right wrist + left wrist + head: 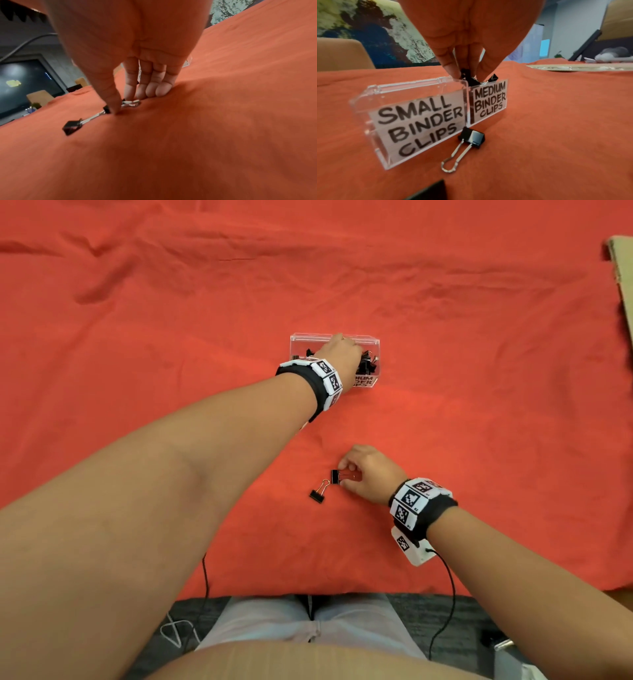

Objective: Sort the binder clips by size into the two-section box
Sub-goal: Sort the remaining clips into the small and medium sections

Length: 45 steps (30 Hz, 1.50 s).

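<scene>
A clear two-section box (371, 340) stands mid-cloth, labelled "SMALL BINDER CLIPS" (419, 121) on its left section and "MEDIUM BINDER CLIPS" (489, 101) on its right. My left hand (467, 75) hovers over the box top near the divider, its fingertips pinching a black binder clip (469, 79). Black clips fill the medium section (368, 364). Another clip (471, 136) lies on the cloth in front of the box. Nearer me, my right hand (346, 475) pinches a clip (336, 476) lying on the cloth, thumb and forefinger at its wire handles (131, 104). One more clip (318, 493) lies just left of it.
A wrinkled red cloth (479, 405) covers the table. Cardboard (621, 282) lies at the far right edge. The table's near edge (308, 594) is just above my lap, with thin black cables (452, 594) hanging there.
</scene>
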Available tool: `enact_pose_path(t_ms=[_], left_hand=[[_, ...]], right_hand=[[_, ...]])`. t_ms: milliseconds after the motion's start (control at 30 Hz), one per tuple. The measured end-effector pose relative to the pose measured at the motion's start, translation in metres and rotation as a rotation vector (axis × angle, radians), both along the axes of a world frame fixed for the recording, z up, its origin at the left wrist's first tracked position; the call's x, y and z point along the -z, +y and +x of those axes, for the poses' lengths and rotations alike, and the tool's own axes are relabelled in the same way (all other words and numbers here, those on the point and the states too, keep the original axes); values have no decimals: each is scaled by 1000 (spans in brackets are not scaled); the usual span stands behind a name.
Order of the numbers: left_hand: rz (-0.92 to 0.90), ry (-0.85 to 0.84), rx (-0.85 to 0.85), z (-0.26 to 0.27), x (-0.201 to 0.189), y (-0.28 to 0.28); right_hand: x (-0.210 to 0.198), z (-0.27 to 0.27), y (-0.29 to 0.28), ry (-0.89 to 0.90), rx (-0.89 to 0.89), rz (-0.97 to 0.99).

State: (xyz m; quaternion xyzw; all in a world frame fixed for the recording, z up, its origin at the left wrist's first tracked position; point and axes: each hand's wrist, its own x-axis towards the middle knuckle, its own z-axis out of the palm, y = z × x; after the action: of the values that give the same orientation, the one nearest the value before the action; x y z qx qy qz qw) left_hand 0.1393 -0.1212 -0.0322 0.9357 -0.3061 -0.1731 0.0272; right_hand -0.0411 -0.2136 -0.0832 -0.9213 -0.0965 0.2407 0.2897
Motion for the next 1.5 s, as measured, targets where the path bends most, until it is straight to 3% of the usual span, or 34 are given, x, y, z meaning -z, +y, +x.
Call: enact_pose_path(t_ms=[300, 500, 767, 867, 967, 1100, 1300, 1500], left_hand=[[-346, 64, -214, -71, -9, 51], [-91, 264, -148, -148, 9, 90], [-12, 271, -58, -186, 28, 95], [-49, 260, -66, -189, 30, 94], [-110, 281, -112, -184, 29, 97], [-310, 326, -356, -161, 24, 106], [-364, 237, -541, -105, 23, 111], [-287, 138, -586, -66, 33, 106]], right_hand=[[1, -14, 6, 34, 162, 41], [-3, -17, 9, 105, 235, 81], [-10, -13, 17, 15, 130, -8], [-11, -11, 17, 37, 132, 25], [-16, 1, 14, 23, 245, 85], [-29, 41, 12, -68, 376, 96], [-21, 93, 28, -3, 208, -109], [-17, 94, 35, -24, 184, -235]])
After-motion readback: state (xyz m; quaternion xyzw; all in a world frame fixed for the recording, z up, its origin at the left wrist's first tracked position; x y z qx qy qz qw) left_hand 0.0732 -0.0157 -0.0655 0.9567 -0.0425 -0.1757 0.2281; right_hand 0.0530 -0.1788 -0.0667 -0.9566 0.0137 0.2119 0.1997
